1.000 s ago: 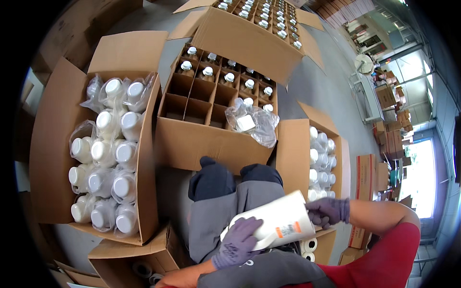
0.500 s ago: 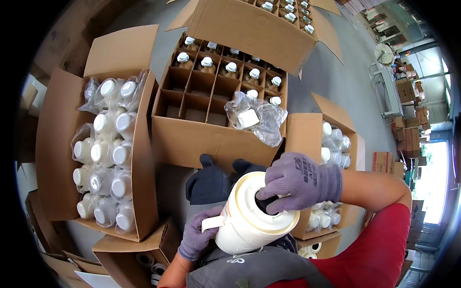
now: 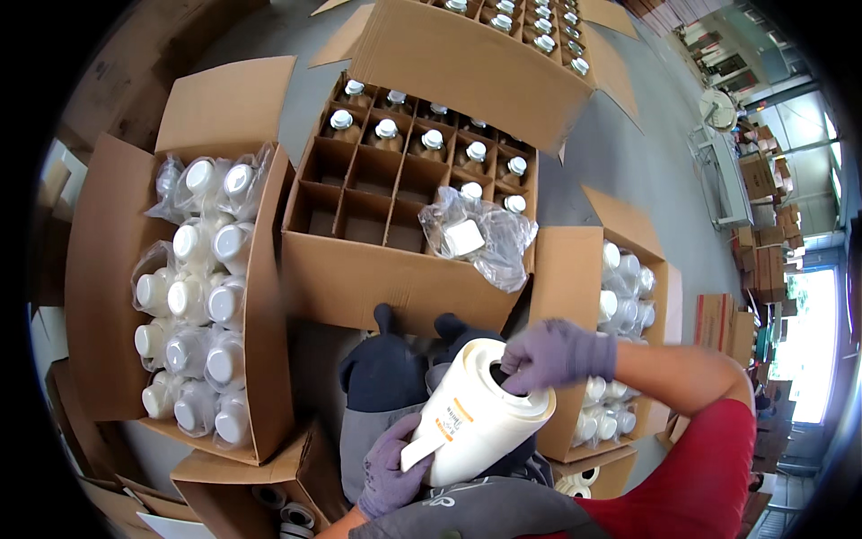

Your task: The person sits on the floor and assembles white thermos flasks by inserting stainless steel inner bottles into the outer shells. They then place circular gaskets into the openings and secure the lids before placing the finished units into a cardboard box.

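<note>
A cream, cylindrical thermos jug [image 3: 467, 422] with orange and dark print on its side lies tilted over my lap, its round end facing up to the right. My left hand [image 3: 392, 467], in a grey-purple glove, is closed round the strap-like handle [image 3: 422, 449] on its side. At the dark round opening in the jug's end, my gloved right hand [image 3: 549, 352] has its fingers bent together, with the tips inside. What they hold, if anything, is hidden, and the hand is slightly blurred.
A divided carton [image 3: 386, 269] holds white-capped bottles, with a clear plastic bag [image 3: 489, 238] on its near corner. Cartons of plastic-wrapped, white-lidded containers stand left [image 3: 265, 359] and right [image 3: 566, 296]. Below left, an open carton [image 3: 238, 467] contains white rings. Another bottle carton [image 3: 467, 63] stands behind.
The jug has turned, so its printed side now shows and its open end tips away to the right. My left hand has moved slightly right and down; the right hand's fingers remain at the opening.
</note>
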Motion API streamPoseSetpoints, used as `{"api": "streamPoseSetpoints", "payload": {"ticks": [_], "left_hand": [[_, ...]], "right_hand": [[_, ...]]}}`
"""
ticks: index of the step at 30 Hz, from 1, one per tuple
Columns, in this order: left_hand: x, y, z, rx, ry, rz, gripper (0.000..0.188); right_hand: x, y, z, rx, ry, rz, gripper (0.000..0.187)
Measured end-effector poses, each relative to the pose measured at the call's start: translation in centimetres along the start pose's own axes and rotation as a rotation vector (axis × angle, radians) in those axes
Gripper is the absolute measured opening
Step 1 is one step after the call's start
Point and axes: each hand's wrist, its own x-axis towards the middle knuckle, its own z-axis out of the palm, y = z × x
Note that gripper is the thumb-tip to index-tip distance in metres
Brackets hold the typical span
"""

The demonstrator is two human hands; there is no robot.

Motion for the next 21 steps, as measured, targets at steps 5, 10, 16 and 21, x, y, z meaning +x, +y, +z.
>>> {"api": "streamPoseSetpoints", "payload": {"ticks": [5, 10, 16, 21], "left_hand": [[0.1, -0.5, -2.3, -0.391, 0.258, -0.131, 0.045], [3.1, 3.9, -3.3, -0.474, 0.601, -0.144, 0.041], [6.2, 3.2, -4.5, 0.54, 0.587, 0.208, 0.042], [11.4, 3.0, -2.2, -1.007, 0.392, 0.001, 0.048]], "right_hand": [[18.4, 14.2, -4.4, 0.033, 0.656, 0.08, 0.073], [28.3, 18.4, -2.2, 0.08, 0.584, 0.413, 0.102], [24.6, 16.7, -2.9, 0.412, 0.849, 0.289, 0.107], [15.1, 15.6, 0.1, 1.303, 1.119, -0.14, 0.082]]}}
